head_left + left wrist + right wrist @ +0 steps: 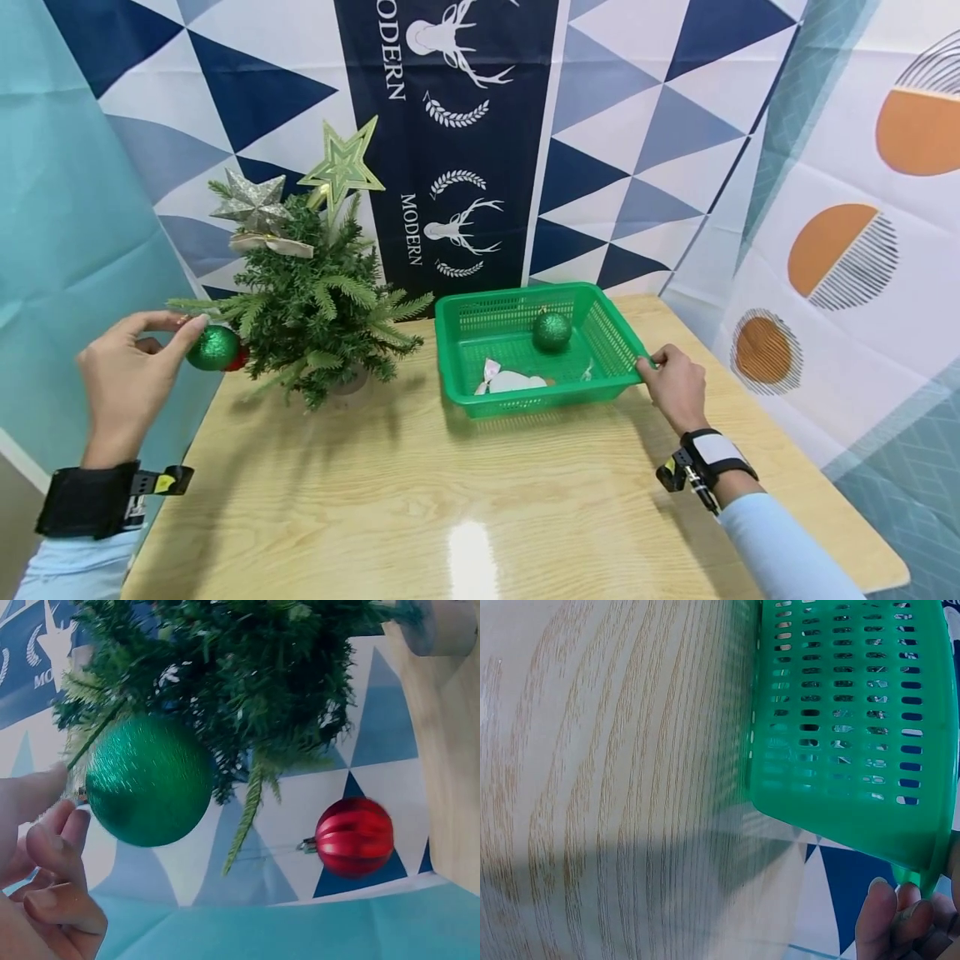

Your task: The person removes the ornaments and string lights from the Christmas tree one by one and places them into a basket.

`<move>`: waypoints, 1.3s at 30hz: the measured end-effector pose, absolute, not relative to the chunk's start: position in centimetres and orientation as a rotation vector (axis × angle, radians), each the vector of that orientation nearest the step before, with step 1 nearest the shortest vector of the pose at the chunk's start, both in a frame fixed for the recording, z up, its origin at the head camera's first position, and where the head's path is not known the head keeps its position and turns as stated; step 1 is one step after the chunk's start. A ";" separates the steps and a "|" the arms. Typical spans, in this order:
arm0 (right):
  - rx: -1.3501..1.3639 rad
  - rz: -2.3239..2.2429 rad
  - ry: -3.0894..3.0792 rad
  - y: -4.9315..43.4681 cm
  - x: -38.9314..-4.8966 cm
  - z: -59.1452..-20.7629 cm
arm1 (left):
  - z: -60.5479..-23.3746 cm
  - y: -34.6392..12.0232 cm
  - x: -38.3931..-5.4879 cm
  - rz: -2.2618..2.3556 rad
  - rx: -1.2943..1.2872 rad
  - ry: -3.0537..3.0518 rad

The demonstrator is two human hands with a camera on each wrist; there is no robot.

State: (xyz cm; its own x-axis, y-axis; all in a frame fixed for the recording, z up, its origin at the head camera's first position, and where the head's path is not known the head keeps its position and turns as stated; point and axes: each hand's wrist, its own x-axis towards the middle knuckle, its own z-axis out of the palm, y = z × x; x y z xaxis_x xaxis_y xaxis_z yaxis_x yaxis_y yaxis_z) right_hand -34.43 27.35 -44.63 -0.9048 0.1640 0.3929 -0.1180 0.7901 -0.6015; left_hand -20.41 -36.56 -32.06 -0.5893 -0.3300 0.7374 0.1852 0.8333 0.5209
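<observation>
Our left hand (133,371) pinches the green bauble (213,350) by its top, just below our fingertips, beside the Christmas tree's (318,304) left branches; our right hand (678,385) grips the basket's (547,404) right rim.

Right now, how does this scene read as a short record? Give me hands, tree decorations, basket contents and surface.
Left hand: pinches a round glittery green ornament at its cap, beside the small artificial green tree
Right hand: grips the rim of the green perforated plastic basket
Tree decorations: silver glitter star, pale gold star, shiny red ridged ball apparently hanging
Basket contents: second round green ornament, white piece not clearly identifiable
Surface: pale wood-grain table
</observation>
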 end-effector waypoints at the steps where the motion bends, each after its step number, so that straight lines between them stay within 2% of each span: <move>1: -0.033 0.897 -2.553 27.3 -34.4 -44.6 | -32.3 -36.5 -20.5 -0.709 0.101 -2.070; 9: -0.050 0.890 -2.555 27.3 -34.5 -44.7 | -32.2 -35.8 -20.9 -0.681 0.039 -1.986; 20: -0.043 0.901 -2.552 27.2 -34.5 -44.5 | -30.2 -36.4 -20.1 -0.602 0.073 -1.931; 35: -0.044 0.890 -2.536 27.1 -34.3 -44.9 | -28.4 -36.1 -20.9 -0.608 0.018 -1.839; 39: -0.048 0.883 -2.532 27.3 -34.2 -44.7 | -28.2 -36.6 -20.9 -0.634 0.099 -1.837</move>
